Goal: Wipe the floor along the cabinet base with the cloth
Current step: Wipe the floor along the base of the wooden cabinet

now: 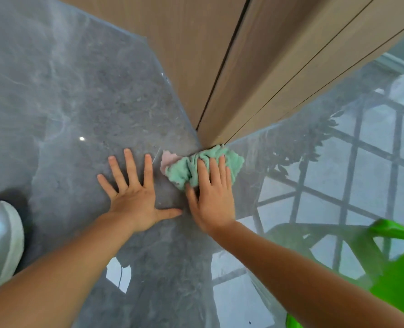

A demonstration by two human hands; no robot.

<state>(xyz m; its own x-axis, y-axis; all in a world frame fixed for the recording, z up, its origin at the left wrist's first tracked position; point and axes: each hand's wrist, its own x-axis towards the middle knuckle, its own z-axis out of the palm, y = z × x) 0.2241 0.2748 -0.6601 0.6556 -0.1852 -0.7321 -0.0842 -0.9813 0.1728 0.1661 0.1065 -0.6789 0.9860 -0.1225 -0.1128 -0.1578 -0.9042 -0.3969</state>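
Observation:
A crumpled mint-green cloth (184,170) with a pale pink patch at its left end lies on the glossy grey floor (66,114), touching the bottom corner of the tan wooden cabinet (219,67). My right hand (211,197) presses flat on the cloth, fingers on top of it and thumb at its near edge. My left hand (134,192) rests flat on the bare floor just left of the cloth, fingers spread, holding nothing.
A bright green plastic object (394,268) sits at the lower right. A pale shoe (2,242) is at the left edge. The floor to the right mirrors a window grid and foliage. The cabinet's two faces run away to the upper left and upper right.

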